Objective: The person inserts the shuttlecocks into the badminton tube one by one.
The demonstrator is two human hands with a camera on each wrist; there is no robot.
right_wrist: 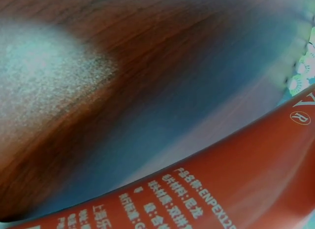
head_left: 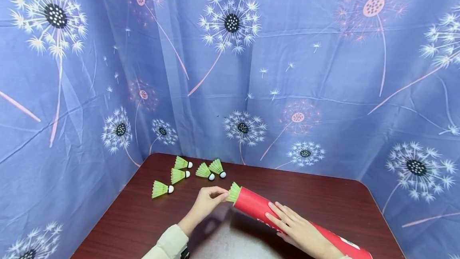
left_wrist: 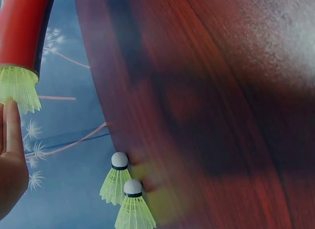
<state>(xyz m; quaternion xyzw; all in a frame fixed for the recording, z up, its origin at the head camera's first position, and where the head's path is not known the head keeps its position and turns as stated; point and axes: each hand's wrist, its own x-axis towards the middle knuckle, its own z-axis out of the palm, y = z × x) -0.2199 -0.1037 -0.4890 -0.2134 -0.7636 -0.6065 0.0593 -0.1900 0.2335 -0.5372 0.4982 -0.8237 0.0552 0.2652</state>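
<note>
A yellow-green shuttlecock (head_left: 234, 192) sticks skirt-outward from the mouth of a red tube (head_left: 253, 202); its cork end is hidden inside. My left hand (head_left: 206, 204) pinches the skirt's edge between thumb and fingers. In the left wrist view, the fingers of that hand (left_wrist: 12, 145) reach up to the skirt (left_wrist: 19, 91) below the tube's rim. Across the tube's middle lies my right hand (head_left: 300, 229), fingers over the top, gripping it while it slants toward the lower right. White printing shows along the tube (right_wrist: 236, 160) in the right wrist view.
Several shuttlecocks lie on the dark red-brown table (head_left: 305, 195) at its back left, among them a lone one (head_left: 161, 189) nearest the left edge and a pair (head_left: 217, 167) farther right. A blue dandelion-print curtain (head_left: 230, 75) hangs behind and around the table.
</note>
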